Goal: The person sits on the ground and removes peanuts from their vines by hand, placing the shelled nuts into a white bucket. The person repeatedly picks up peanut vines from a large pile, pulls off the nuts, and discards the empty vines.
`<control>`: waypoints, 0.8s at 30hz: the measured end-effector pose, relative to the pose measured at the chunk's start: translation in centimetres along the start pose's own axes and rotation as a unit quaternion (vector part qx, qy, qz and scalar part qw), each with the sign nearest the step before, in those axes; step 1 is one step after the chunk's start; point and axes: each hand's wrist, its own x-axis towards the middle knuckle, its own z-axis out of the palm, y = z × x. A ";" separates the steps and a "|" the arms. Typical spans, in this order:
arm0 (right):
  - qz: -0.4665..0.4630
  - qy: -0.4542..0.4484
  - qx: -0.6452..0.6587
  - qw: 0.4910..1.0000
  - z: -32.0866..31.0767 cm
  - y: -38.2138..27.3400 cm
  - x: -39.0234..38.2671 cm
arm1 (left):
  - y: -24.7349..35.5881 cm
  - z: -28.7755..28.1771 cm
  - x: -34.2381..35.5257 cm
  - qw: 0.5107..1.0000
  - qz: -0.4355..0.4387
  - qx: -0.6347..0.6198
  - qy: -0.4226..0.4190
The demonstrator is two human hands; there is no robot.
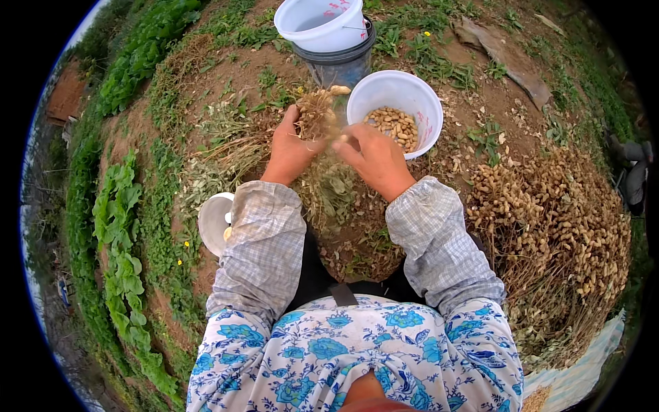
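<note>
My left hand (288, 154) is closed round a dried peanut plant (317, 115), its tangled roots and a few pods turned up and away from me. Its dry leaves hang down between my forearms. My right hand (379, 159) is pinched closed at the plant's right side, with what looks like a pale peanut pod at the fingertips, partly blurred. Just beyond that hand stands a white bucket (430, 96), with loose peanuts (392, 126) covering part of its bottom.
A large heap of peanut plants (542, 220) lies at my right, pods upward. Another white bucket (319, 31) sits in a dark bucket (336, 65) ahead. Stripped stalks (230, 147) lie left, near a small white tub (209, 223). Leafy green plants (120, 213) grow farther left.
</note>
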 end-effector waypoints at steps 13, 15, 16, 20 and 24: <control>0.039 -0.118 0.149 0.981 -3.1 -0.5 -0.6 | -0.5 -1.8 0.0 0.998 -0.026 -0.036 0.050; -0.004 0.024 0.021 0.999 -4.0 1.8 0.3 | 0.4 -1.7 -0.2 0.995 -0.050 -0.076 0.039; -0.043 0.106 -0.097 0.989 -4.3 3.4 0.8 | 0.4 -1.5 -0.3 0.997 -0.048 -0.055 0.024; 0.005 0.010 -0.007 1.000 -2.8 4.7 0.5 | 0.6 -1.6 -0.5 0.994 -0.076 -0.035 -0.065; -0.030 -0.051 0.084 0.995 -0.8 3.6 0.5 | 1.3 -1.1 -0.6 0.981 -0.084 -0.108 -0.139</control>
